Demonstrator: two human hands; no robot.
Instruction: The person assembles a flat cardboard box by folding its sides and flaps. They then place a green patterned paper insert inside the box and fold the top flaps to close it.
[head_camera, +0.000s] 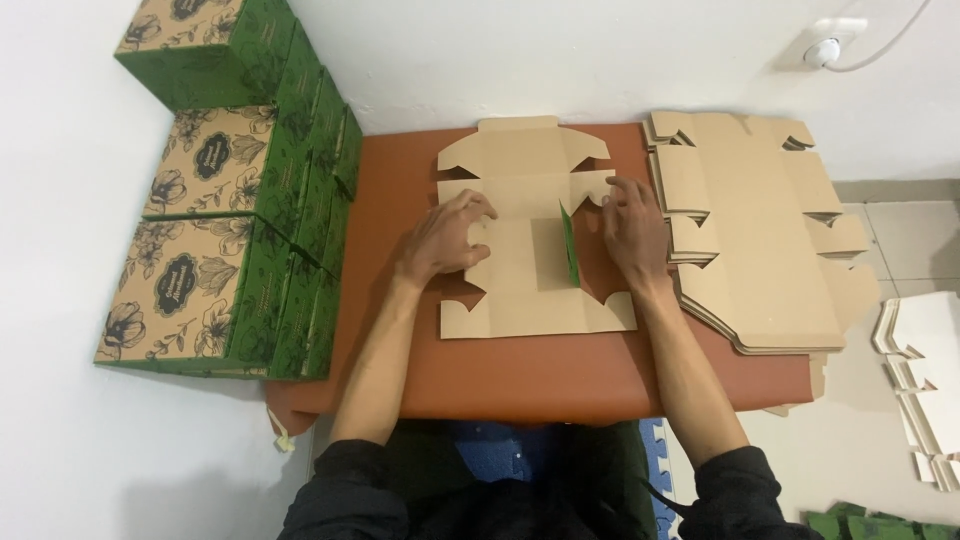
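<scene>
I am leaning over the brown surface (520, 375) with a flat die-cut cardboard box blank (520, 300) lying open in front of me, plain side up. My left hand (445, 238) is pressing down on the blank's left part, fingers curled and spread apart, gripping nothing. My right hand (632, 225) is resting on the blank's right edge, fingers loosely apart too — just beside a side flap (570, 245) that is standing upright and showing its green printed face. Whether that hand is touching the flap itself, I cannot tell.

A stack of more flat blanks (760, 230) is lying to my right, overhanging the surface's edge and touching nothing I am working on. To my left, folded green boxes with floral tan lids (200, 250) are sitting piled against the wall — well apart from my hands. A few more pale cut pieces (925, 390) are lying on the floor at far right.
</scene>
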